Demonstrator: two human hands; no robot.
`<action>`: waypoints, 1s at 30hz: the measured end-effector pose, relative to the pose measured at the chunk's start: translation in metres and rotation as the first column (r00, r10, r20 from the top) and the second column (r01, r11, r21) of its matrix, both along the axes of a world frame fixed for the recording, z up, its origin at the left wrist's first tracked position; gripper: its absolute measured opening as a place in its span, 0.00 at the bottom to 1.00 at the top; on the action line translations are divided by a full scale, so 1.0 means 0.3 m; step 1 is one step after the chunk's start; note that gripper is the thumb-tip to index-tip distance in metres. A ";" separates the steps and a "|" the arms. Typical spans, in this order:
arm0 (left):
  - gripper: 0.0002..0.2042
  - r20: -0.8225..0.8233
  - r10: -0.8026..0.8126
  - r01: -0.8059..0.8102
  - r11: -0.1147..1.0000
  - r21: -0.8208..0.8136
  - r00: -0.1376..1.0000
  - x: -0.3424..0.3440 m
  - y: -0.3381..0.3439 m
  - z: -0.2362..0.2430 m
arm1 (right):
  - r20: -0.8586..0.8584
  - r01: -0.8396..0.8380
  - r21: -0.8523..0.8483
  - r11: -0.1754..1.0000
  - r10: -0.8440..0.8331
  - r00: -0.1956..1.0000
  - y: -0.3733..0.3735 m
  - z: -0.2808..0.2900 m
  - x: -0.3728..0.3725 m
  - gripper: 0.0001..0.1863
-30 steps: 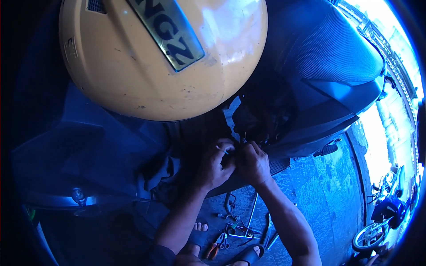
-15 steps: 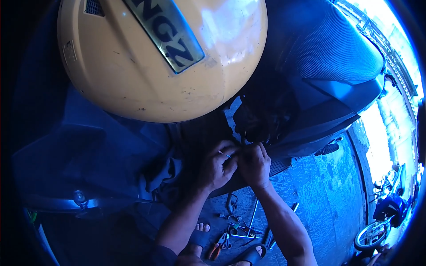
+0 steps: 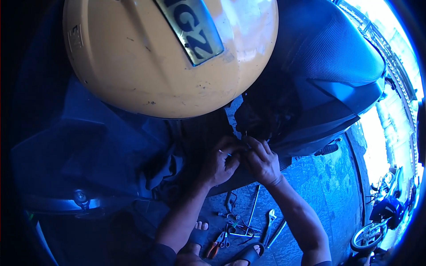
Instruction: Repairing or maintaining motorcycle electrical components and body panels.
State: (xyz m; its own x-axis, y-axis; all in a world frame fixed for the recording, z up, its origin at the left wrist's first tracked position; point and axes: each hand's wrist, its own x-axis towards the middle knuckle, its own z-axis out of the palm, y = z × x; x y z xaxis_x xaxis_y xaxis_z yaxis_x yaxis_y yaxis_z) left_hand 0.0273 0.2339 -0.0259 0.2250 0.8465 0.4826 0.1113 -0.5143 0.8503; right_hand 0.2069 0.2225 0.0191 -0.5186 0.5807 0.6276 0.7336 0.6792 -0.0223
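Note:
My left hand (image 3: pixel 217 166) is closed in a pinch. A thin wire (image 3: pixel 225 153) with a pale end sticks out between its fingers. My right hand (image 3: pixel 262 163) is bent beside it, fingertips drawn together and almost touching the left ones; what they pinch is hidden. Both hands are over the dark middle of a scooter, below its seat (image 3: pixel 341 53). Just beyond the right fingers is the scooter's opened, shadowed body, where details cannot be made out.
A yellow helmet (image 3: pixel 168 84) covers the upper middle. On the floor lie orange-handled pliers (image 3: pixel 214 249), scissors (image 3: pixel 225 242), an adjustable wrench (image 3: pixel 269 224) and metal rods. My sandalled foot (image 3: pixel 250 253) is near them. Another motorbike (image 3: pixel 377 224) stands at the far right.
My right hand has shifted slightly right and turned, its fingers more spread from the left hand. The helmet appears further right and higher. More of the adjustable wrench shows.

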 end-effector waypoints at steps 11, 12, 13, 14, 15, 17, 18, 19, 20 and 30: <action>0.11 -0.216 0.079 -0.085 0.996 -0.017 0.973 -0.035 0.004 -0.009 | 0.204 -0.003 -0.081 0.997 0.019 0.979 0.016 -0.018 0.016 0.09; 0.11 -0.206 0.037 -0.042 0.999 -0.022 0.978 -0.030 -0.008 -0.023 | 0.168 0.003 -0.099 0.995 0.014 0.986 0.003 -0.034 0.018 0.09; 0.11 -0.209 0.016 -0.027 0.998 -0.052 0.978 -0.032 -0.010 -0.038 | 0.127 -0.002 -0.110 0.994 0.016 0.992 -0.005 -0.040 0.018 0.10; 0.12 -0.210 -0.002 -0.012 0.998 -0.069 0.978 -0.037 0.030 -0.023 | 0.137 0.031 -0.098 0.995 -0.017 0.990 0.025 -0.018 0.010 0.10; 0.12 -0.202 -0.027 0.013 0.997 -0.070 0.979 -0.032 0.021 -0.020 | 0.078 0.050 -0.168 0.985 -0.038 0.996 0.012 -0.024 0.009 0.11; 0.12 -0.276 -0.014 -0.008 0.997 -0.079 0.961 -0.028 0.010 -0.016 | 0.020 0.076 -0.236 0.969 -0.074 0.997 -0.007 -0.033 0.000 0.12; 0.12 -0.273 -0.025 0.004 0.997 -0.078 0.962 -0.025 0.009 -0.027 | -0.028 0.088 -0.318 0.944 -0.102 0.994 -0.013 -0.037 -0.009 0.12; 0.12 -0.247 0.012 -0.024 0.999 -0.048 0.969 -0.025 0.011 -0.038 | -0.076 0.091 -0.399 0.913 -0.132 0.988 -0.013 -0.038 -0.013 0.13; 0.12 -0.224 0.049 -0.056 0.998 -0.022 0.973 -0.030 0.011 -0.048 | -0.078 0.097 -0.401 0.911 -0.140 0.987 -0.016 -0.032 -0.027 0.13; 0.15 -0.296 0.017 -0.060 0.989 -0.137 0.955 -0.051 0.064 -0.143 | -0.461 -0.003 -0.650 0.760 -0.391 0.797 0.036 -0.063 -0.060 0.11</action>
